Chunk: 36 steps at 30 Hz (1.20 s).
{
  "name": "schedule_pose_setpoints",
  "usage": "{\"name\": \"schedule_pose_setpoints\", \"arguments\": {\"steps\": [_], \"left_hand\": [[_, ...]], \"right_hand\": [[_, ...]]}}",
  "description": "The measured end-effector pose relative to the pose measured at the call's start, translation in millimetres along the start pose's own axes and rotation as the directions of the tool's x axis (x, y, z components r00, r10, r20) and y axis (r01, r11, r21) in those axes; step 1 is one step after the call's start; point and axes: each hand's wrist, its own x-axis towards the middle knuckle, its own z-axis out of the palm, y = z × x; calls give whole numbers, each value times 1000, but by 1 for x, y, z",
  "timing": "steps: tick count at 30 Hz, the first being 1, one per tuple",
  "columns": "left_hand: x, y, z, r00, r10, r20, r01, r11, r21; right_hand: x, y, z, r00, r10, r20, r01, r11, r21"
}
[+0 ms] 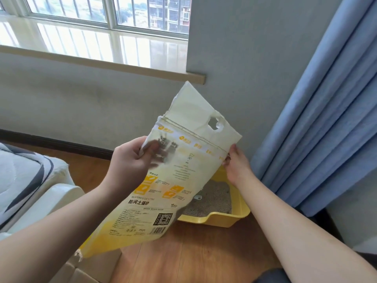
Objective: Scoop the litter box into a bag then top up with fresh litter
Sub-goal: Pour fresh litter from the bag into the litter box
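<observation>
Both hands grip a tilted litter bag (163, 180): left hand (130, 160) at 9 o'clock, right hand (236, 164) at 3, above the yellow litter box (224, 219).

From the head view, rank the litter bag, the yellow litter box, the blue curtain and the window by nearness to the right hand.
1. Litter bag: gripped at its edge by the right hand.
2. Litter box: on the floor just below the hand.
3. Curtain: to its right.
4. Window: far upper left.
</observation>
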Motion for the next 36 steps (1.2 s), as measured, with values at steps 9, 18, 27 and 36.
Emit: {"name": "schedule_pose_setpoints", "arguments": {"steps": [9, 18, 27, 36], "left_hand": [[-3, -19, -9, 996, -47, -72, 54, 994, 93], [6, -34, -18, 988, -65, -137, 106, 944, 312], [0, 7, 1, 963, -222, -154, 253, 943, 218], [18, 185, -46, 915, -359, -183, 395, 891, 225]], "right_hand": [[3, -6, 9, 988, -147, -52, 145, 989, -29], [-13, -20, 25, 947, -318, -43, 299, 924, -240], [-68, -60, 21, 969, -246, -26, 219, 900, -377], [-138, -232, 51, 984, -176, 25, 169, 885, -434]]}}
